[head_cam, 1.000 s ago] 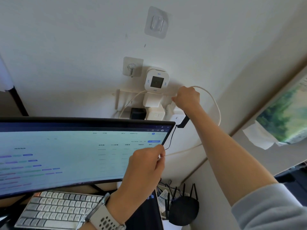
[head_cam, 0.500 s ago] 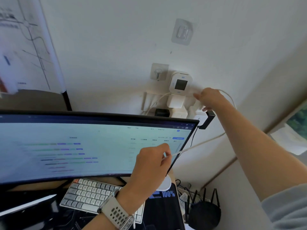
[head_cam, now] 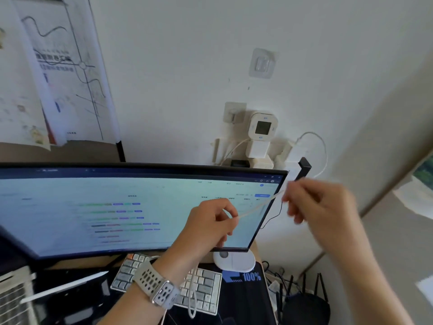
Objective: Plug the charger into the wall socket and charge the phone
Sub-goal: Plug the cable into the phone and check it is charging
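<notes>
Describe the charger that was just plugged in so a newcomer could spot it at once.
Find the curved monitor; above its top right corner, plugs crowd the wall socket. The white charger sits at the cluster's far right, above a black block. Only it has a white cable arching off to the right and down toward the hands.

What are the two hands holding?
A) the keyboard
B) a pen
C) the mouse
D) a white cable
D: a thin white cable runs between the left hand and the right hand, in front of the monitor.
</notes>
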Tool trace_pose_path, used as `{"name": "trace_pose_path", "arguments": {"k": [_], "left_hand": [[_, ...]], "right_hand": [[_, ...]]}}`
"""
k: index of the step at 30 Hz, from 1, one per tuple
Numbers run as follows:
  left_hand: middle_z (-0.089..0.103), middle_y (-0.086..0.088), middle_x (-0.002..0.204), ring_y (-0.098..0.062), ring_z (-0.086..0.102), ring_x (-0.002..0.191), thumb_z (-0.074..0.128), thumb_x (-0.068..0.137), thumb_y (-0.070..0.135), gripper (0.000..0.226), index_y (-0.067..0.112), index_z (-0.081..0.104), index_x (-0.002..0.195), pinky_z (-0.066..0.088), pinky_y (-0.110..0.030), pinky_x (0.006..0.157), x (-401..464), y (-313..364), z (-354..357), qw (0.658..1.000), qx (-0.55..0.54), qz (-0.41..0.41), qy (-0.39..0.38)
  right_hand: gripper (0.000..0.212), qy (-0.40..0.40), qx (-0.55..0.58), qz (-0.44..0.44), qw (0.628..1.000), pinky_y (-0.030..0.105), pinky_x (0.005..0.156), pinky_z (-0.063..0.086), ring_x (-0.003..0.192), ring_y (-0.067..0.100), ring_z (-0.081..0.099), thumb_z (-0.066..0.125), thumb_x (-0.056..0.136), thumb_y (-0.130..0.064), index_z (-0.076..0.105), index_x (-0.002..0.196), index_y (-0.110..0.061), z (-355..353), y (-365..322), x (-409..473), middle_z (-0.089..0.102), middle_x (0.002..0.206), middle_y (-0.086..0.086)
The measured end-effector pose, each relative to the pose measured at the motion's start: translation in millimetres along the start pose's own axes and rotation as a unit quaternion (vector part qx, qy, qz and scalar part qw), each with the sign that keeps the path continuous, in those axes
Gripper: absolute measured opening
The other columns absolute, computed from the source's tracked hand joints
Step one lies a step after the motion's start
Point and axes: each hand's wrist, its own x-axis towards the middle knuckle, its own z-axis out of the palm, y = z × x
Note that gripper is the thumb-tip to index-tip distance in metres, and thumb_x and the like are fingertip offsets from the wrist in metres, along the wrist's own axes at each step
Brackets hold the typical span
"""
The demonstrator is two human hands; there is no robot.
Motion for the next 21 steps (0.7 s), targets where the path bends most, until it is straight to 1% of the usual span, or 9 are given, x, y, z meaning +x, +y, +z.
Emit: {"name": "trace_pose_path", "arguments": {"k": [3,6,8,10,11,14,17,19,21], "left_hand": [[0.063,0.001,0.058,-0.01,0.058,0.051,0.065,0.087,0.009,0.01,0.014,0.068,0.08,0.049,-0.021,0.052,-5.7,-1.5,-5.9,0.998,-0.047,-0.03,-0.01],[0.065,0.001,0.06,-0.009,0.061,0.056,0.065,0.087,0.01,0.011,0.017,0.069,0.079,0.051,-0.023,0.056,-13.2,-5.6,-9.3,0.998,-0.059,-0.032,-0.019],[0.066,0.001,0.062,-0.009,0.063,0.058,0.064,0.085,0.009,0.01,0.017,0.069,0.081,0.052,-0.024,0.057,-18.4,-8.1,-11.8,0.997,-0.068,-0.03,-0.026],[0.068,-0.001,0.063,-0.011,0.065,0.061,0.063,0.082,0.008,0.01,0.017,0.068,0.083,0.052,-0.024,0.058,-24.4,-10.9,-15.8,0.996,-0.078,-0.023,-0.033],[0.069,-0.002,0.065,-0.013,0.066,0.062,0.062,0.081,0.008,0.01,0.017,0.067,0.084,0.053,-0.025,0.06,-27.6,-12.9,-18.5,0.996,-0.08,-0.019,-0.035],[0.072,-0.003,0.07,-0.016,0.07,0.066,0.062,0.085,0.015,0.01,0.018,0.06,0.094,0.052,-0.029,0.063,-41.1,-21.0,-28.5,0.995,-0.081,-0.022,-0.054],[0.075,-0.004,0.078,-0.014,0.071,0.074,0.065,0.088,0.025,0.015,0.023,0.054,0.097,0.052,-0.03,0.07,-61.5,-37.7,-40.7,0.992,-0.091,-0.049,-0.069],[0.076,-0.007,0.087,-0.012,0.069,0.082,0.066,0.088,0.031,0.01,0.027,0.059,0.095,0.048,-0.031,0.079,-78.7,-54.1,-49.4,0.99,-0.088,-0.066,-0.092],[0.077,-0.003,0.091,-0.008,0.069,0.09,0.064,0.09,0.033,0.005,0.029,0.066,0.092,0.046,-0.03,0.086,-97.4,-71.4,-55.8,0.987,-0.058,-0.069,-0.133]], "right_hand": [[0.034,-0.064,0.036,0.069,0.995,0.01,0.044,0.042,0.041,0.003,0.054,0.057,0.091,-0.028,0.069,0.061,-0.017,36.6,13.6,-28.3,0.066,0.054,0.003],[0.036,-0.09,0.049,0.132,0.986,0.012,0.045,0.044,0.041,0.005,0.057,0.055,0.093,-0.034,0.072,0.065,-0.018,67.3,25.7,-39.1,0.066,0.053,0.002],[0.034,-0.108,0.098,0.169,0.975,0.015,0.046,0.045,0.043,0.007,0.058,0.055,0.094,-0.034,0.073,0.07,-0.019,84.3,29.4,-42.4,0.066,0.056,0.0],[0.033,-0.125,0.138,0.183,0.965,0.018,0.05,0.047,0.048,0.009,0.062,0.055,0.095,-0.032,0.074,0.07,-0.022,98.5,27.8,-46.4,0.071,0.062,-0.001],[0.032,-0.128,0.153,0.182,0.963,0.017,0.052,0.049,0.052,0.009,0.066,0.056,0.095,-0.03,0.075,0.07,-0.024,104.0,25.6,-48.5,0.073,0.065,-0.001],[0.028,-0.123,0.212,0.194,0.95,0.013,0.053,0.05,0.059,0.013,0.071,0.058,0.095,-0.022,0.077,0.074,-0.024,115.2,17.5,-52.7,0.075,0.069,0.0],[0.029,-0.106,0.258,0.224,0.934,0.018,0.053,0.052,0.058,0.012,0.067,0.057,0.094,-0.017,0.077,0.074,-0.019,122.5,14.3,-56.0,0.07,0.065,-0.002],[0.031,-0.085,0.303,0.239,0.919,0.018,0.052,0.051,0.058,0.011,0.065,0.056,0.095,-0.017,0.075,0.072,-0.015,125.5,11.9,-57.2,0.068,0.064,0.0],[0.031,-0.075,0.332,0.236,0.91,0.018,0.052,0.05,0.058,0.012,0.065,0.055,0.097,-0.018,0.074,0.073,-0.013,128.6,8.6,-57.8,0.068,0.066,0.002]]}}
